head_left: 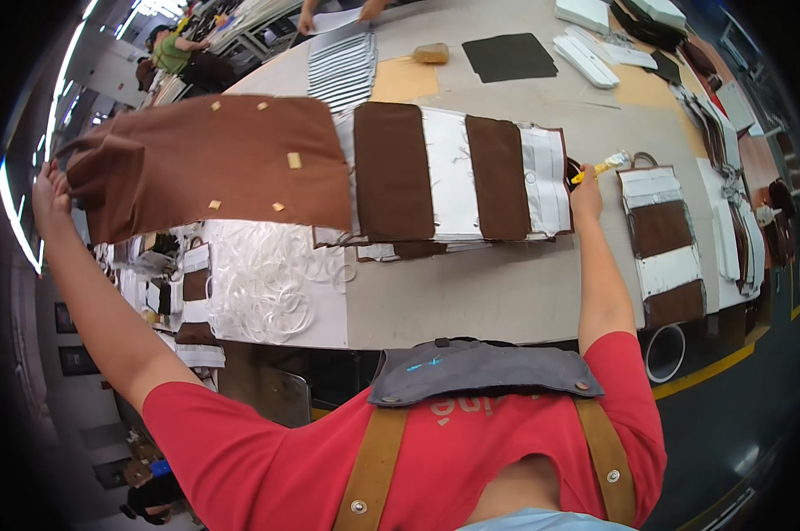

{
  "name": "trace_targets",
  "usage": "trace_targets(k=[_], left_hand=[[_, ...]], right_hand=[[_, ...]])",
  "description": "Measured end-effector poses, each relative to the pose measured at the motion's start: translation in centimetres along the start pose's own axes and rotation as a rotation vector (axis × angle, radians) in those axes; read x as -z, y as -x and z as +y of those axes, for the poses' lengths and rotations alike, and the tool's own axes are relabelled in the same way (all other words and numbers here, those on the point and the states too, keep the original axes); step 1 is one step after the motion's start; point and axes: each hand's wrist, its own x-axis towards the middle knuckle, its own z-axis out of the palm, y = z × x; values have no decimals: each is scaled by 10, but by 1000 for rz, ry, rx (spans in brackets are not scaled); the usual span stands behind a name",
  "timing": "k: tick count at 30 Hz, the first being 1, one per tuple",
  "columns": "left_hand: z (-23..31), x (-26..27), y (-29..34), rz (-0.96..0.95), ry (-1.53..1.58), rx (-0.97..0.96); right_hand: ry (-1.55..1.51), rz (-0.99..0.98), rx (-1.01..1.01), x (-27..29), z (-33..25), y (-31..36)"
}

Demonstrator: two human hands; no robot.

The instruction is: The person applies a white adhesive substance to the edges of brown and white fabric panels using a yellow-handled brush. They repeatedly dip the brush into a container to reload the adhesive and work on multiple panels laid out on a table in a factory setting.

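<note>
My left hand (53, 190) is raised at the far left, fingers closed on the gathered end of a brown fabric sheet (232, 164). That sheet stretches to the right, with several small yellowish patches on it. Its right end meets a flat bag panel (396, 173) with brown and white bands, which lies over similar pieces. At the panel's right edge, my right hand (586, 199) is closed around a yellow-handled tool (605, 165) with a pale, shiny head; its exact kind is unclear. Beside those fingers is a dark loop, and I cannot tell whether they also grip it.
White looped strips (263, 283) are heaped at the table's left. Another banded panel (661, 243) lies to the right. Farther back are striped pieces (342, 71), a dark sheet (509, 57) and a yellowish block (431, 53). Another person's hands (371, 9) hold a white sheet.
</note>
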Motion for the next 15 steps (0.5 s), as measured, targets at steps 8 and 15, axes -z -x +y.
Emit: trace_targets(k=[8,15], left_hand=[[-24,20,-36,44,-66,10],[-15,-84,-46,-273,32,10]], right_hand=[[80,38,19,7,10,-18],[5,299,45,49,27,1]])
